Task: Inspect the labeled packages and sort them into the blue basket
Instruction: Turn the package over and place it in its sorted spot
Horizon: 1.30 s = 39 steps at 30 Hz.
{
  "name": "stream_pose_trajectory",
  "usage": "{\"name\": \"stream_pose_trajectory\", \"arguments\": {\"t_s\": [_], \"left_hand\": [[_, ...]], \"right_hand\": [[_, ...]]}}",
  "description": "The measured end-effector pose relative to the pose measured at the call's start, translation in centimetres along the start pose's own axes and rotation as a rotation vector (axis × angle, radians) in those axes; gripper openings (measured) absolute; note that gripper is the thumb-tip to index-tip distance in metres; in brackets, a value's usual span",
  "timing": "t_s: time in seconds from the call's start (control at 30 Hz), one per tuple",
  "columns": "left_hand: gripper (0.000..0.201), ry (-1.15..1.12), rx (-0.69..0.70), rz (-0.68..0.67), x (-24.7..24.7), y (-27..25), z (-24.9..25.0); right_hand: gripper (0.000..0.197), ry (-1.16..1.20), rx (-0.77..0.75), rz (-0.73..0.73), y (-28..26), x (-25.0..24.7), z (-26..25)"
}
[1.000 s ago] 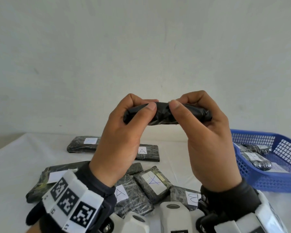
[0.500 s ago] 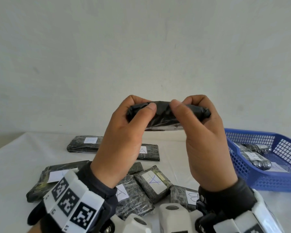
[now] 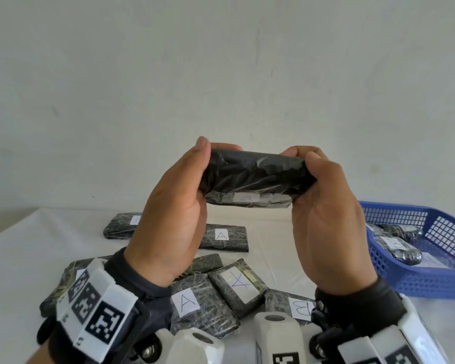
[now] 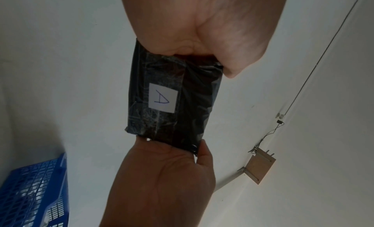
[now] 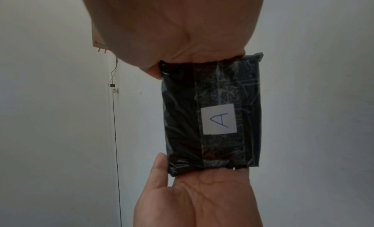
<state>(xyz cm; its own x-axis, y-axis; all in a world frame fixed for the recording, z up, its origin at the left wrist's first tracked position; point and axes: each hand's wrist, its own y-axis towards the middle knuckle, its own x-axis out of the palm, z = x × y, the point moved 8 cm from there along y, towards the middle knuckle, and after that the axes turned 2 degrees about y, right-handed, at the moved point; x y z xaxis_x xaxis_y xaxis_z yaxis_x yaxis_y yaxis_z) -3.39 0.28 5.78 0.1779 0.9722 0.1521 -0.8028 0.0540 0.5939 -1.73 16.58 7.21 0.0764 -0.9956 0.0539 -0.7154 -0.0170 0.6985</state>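
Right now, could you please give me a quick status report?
Both hands, left hand and right hand, grip the black package by its ends. Label reads A. Path to blue basket open.

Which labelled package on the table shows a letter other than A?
The package marked B, nearest the camera beside the right wrist. The other readable labels on the table show A; some labels are hidden or too blurred to read.

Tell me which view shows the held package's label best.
The right wrist view: the label faces it squarely, "A" plainly readable. The left wrist view also shows it, smaller and dimmer. The head view catches only a blurred sliver on the package's underside.
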Motion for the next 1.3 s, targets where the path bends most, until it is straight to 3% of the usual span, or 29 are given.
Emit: {"name": "stream_pose_trajectory", "arguments": {"t_s": [0.13,0.23,0.33,0.5,0.63,0.7,0.8,0.87,0.93,1.1,1.3], "left_hand": [[0.043,0.04,0.019,-0.029,0.1,0.0,0.1],[0.037,0.011,-0.052,0.004,-0.3,0.1,-0.5],[0.03,0.136,-0.1,0.099,-1.1,0.0,-0.7],[0.073,0.4,-0.174,-0.027,0.5,-0.7,-1.0],[0.075,0.386,-0.16,0.025,0.2,-0.7,-1.0],[0.074,0.321,-0.149,0.064,-0.3,-0.6,-0.9],[0.055,0.176,-0.129,0.076,-0.7,-0.4,-0.7],[0.04,0.078,-0.127,0.03,-0.2,-0.5,-0.7],[0.036,0.023,-0.113,0.006,0.2,-0.7,-0.7],[0.032,0.085,-0.07,-0.007,0.8,-0.8,-0.2],[0.043,0.135,0.012,-0.032,1.2,-0.8,0.6]], "right_hand": [[0.023,-0.08,0.01,-0.05,0.1,0.2,0.5],[0.011,0.026,0.052,-0.057,0.3,-0.1,0.6],[0.022,-0.24,-0.029,-0.03,0.4,-0.3,0.2],[0.027,-0.596,-0.172,-0.079,-0.4,1.6,-0.3],[0.022,-0.652,-0.244,-0.085,-0.8,2.4,-0.7],[0.032,-0.701,-0.242,-0.009,-0.7,1.7,-0.9],[0.057,-0.456,-0.081,0.086,-0.5,0.1,-0.1],[0.055,-0.177,0.045,0.041,-0.4,0.3,1.0],[0.047,-0.088,0.102,0.005,-0.6,0.8,1.5],[0.045,-0.027,0.042,-0.04,-0.8,1.8,1.1],[0.056,0.036,0.032,-0.017,-0.8,2.1,1.0]]}}
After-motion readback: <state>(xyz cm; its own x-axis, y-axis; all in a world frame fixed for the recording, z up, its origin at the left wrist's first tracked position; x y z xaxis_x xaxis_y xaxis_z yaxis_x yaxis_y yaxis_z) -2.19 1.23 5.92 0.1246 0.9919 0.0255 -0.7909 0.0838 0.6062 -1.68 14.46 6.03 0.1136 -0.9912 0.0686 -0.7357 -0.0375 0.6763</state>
